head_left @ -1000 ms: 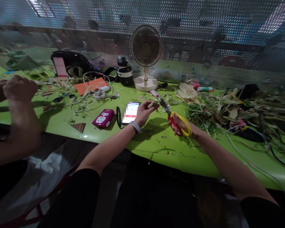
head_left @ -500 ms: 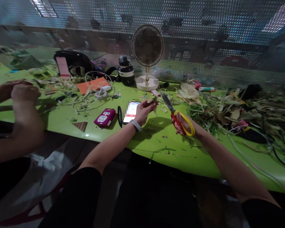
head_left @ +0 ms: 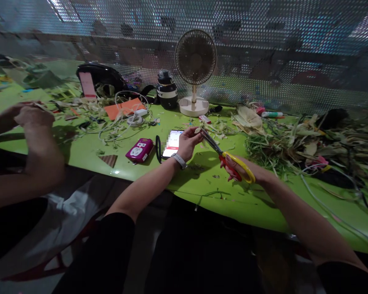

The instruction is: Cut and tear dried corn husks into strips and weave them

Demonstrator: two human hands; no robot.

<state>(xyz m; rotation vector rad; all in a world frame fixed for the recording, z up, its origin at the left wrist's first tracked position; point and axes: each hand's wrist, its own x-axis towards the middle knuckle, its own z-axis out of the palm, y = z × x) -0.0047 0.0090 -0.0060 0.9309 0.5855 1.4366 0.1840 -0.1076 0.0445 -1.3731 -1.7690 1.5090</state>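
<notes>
One pale piece [head_left: 198, 130] near the centre of the frame in the head view, pinched in the grip of the left hand [head_left: 188, 145], between thumb and fingertips, above the green bench [head_left: 202, 177]. Right of centre, the right hand [head_left: 233, 163], grip closed around the red and yellow handles of the scissors [head_left: 215, 146]; blades pointing up and left at the piece, tips right by it, contact impossible to tell. On the left wrist, a band [head_left: 180, 160]. Just left of the left hand, a lit phone [head_left: 173, 143]; farther left, a purple box [head_left: 140, 150]. Upper middle, a fan [head_left: 195, 57], then a bottle [head_left: 166, 92] to its left. Right side, a leaf heap [head_left: 276, 143]. Far left, another person's hands [head_left: 35, 116], close together.
</notes>
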